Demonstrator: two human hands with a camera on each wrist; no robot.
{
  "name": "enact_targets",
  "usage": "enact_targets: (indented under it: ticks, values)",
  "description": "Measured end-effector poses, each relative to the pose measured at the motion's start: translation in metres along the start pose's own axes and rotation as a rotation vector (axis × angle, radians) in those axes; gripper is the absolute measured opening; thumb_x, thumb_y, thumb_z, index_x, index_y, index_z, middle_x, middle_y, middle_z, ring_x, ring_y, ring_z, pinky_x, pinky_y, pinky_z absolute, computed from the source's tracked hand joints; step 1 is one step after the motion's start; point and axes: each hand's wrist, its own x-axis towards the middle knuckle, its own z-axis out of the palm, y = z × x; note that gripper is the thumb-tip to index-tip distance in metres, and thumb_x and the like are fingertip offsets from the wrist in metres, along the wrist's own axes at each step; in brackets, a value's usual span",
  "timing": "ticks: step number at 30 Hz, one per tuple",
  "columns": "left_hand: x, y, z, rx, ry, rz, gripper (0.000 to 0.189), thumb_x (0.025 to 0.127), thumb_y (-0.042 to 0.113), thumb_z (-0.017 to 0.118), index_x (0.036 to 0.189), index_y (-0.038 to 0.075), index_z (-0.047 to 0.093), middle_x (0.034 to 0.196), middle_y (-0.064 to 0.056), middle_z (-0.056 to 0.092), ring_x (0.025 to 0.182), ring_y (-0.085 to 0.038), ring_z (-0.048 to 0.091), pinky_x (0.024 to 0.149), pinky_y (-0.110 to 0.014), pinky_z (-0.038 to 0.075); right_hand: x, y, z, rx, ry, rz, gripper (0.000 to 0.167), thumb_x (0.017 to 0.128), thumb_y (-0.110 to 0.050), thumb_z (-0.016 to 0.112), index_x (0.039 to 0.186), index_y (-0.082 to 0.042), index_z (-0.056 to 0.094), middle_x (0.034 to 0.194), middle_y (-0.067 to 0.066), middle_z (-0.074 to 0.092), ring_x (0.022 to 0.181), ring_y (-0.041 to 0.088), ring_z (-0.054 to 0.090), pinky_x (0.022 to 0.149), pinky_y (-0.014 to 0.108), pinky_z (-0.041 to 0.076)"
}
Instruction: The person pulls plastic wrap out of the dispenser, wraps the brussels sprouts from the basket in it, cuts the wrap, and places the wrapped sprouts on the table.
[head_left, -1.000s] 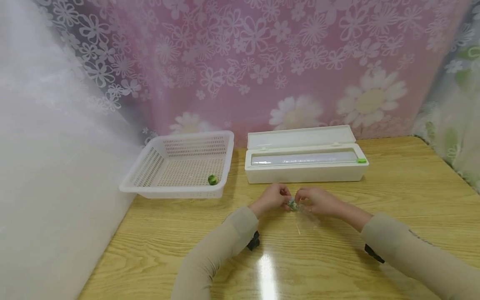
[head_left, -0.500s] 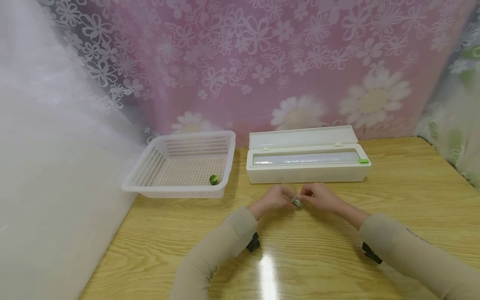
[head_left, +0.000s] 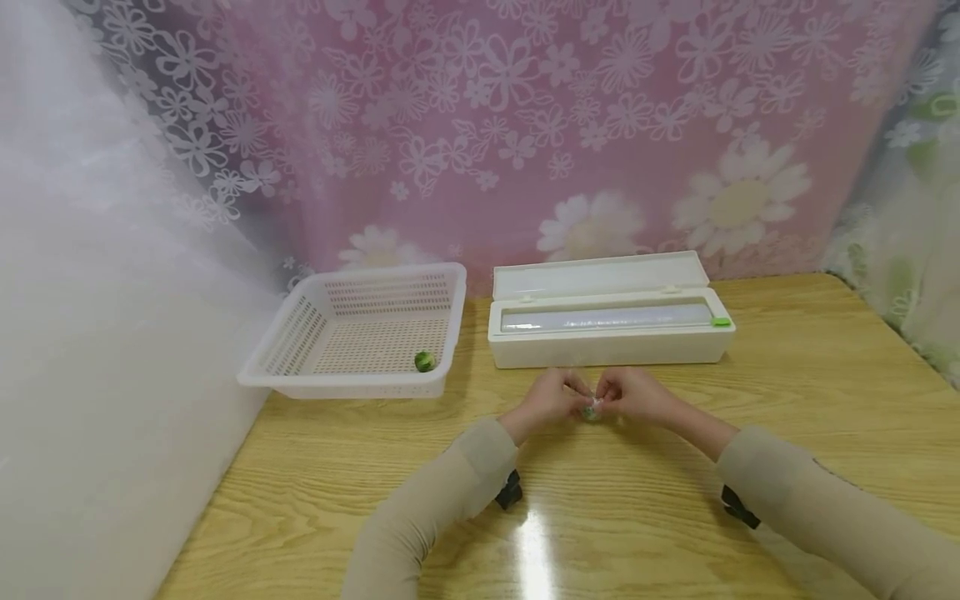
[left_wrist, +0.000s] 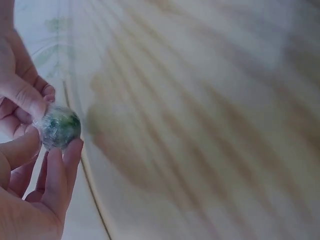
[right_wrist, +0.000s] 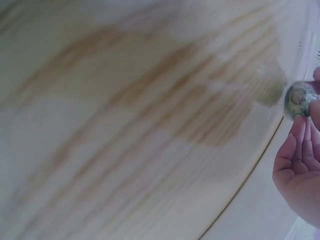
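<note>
Between both hands, low over the table, is a Brussels sprout (left_wrist: pixel 61 128) in clear cling film, its green showing through. The left hand (head_left: pixel 552 397) grips it from the left; in the left wrist view its fingertips support the ball from below, the thumb at its side. The right hand (head_left: pixel 636 398) pinches the film-covered ball from the other side, its fingers (right_wrist: pixel 298 131) under it in the right wrist view. The film looks crumpled close around the sprout. Just beyond the hands stands a white cling film dispenser (head_left: pixel 611 350), lid up, with a film roll (head_left: pixel 607 318) inside.
A white perforated basket (head_left: pixel 345 388) stands at the back left, with another Brussels sprout (head_left: pixel 424 361) in its near right corner. A green slider (head_left: pixel 721 322) sits at the dispenser's right end. A floral curtain (head_left: pixel 480 150) hangs behind the wooden table (head_left: pixel 637 533).
A loose flap of film that hung toward the front right has been drawn in around the sprout. Both hands have shifted slightly and stay close together; basket and dispenser have not moved.
</note>
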Motion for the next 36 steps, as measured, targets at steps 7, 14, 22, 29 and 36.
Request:
enact_targets:
  ticks: [7, 14, 22, 29, 36]
  values:
    - [-0.0009, 0.0048, -0.0054, 0.167, 0.039, 0.064, 0.011, 0.073, 0.014, 0.073, 0.078, 0.009, 0.065, 0.076, 0.006, 0.058, 0.077, -0.008, 0.052, 0.066, -0.018, 0.041, -0.0002, -0.0017, 0.0020, -0.004, -0.005, -0.017, 0.013, 0.073, -0.004, 0.070, 0.075, -0.003, 0.057, 0.070, 0.001, 0.060, 0.065, 0.012, 0.055, 0.056, 0.026, 0.046]
    - [-0.0012, 0.0028, -0.0043, 0.149, 0.000, 0.032, 0.015, 0.072, 0.018, 0.074, 0.079, 0.009, 0.065, 0.075, 0.006, 0.058, 0.073, -0.006, 0.051, 0.061, -0.018, 0.041, -0.0009, -0.0019, 0.0050, 0.060, -0.029, 0.015, 0.017, 0.074, -0.002, 0.069, 0.081, 0.001, 0.054, 0.069, 0.007, 0.063, 0.060, 0.018, 0.058, 0.049, 0.026, 0.045]
    - [-0.0042, 0.0043, -0.0063, 0.073, -0.028, 0.032, 0.008, 0.077, 0.014, 0.069, 0.078, 0.006, 0.066, 0.071, 0.005, 0.058, 0.066, -0.006, 0.049, 0.054, -0.018, 0.042, -0.0014, -0.0010, 0.0052, 0.047, -0.050, 0.004, 0.018, 0.073, 0.001, 0.068, 0.085, 0.001, 0.055, 0.066, 0.006, 0.062, 0.054, 0.016, 0.056, 0.045, 0.025, 0.043]
    - [-0.0030, 0.0007, -0.0067, 0.080, 0.001, 0.038, 0.010, 0.076, 0.014, 0.070, 0.078, 0.007, 0.063, 0.074, 0.004, 0.057, 0.070, -0.006, 0.050, 0.055, -0.018, 0.042, -0.0012, -0.0052, 0.0042, 0.061, -0.043, 0.016, 0.017, 0.074, -0.001, 0.068, 0.087, 0.001, 0.057, 0.073, 0.009, 0.064, 0.064, 0.019, 0.060, 0.051, 0.027, 0.046]
    - [-0.0040, -0.0028, -0.0067, 0.051, -0.002, 0.037, 0.011, 0.074, 0.012, 0.072, 0.078, 0.007, 0.063, 0.073, 0.005, 0.057, 0.070, -0.006, 0.051, 0.054, -0.018, 0.044, -0.0025, -0.0048, 0.0038, 0.088, -0.030, 0.026, 0.013, 0.076, -0.006, 0.068, 0.084, -0.003, 0.058, 0.080, 0.008, 0.064, 0.076, 0.022, 0.061, 0.061, 0.031, 0.049]
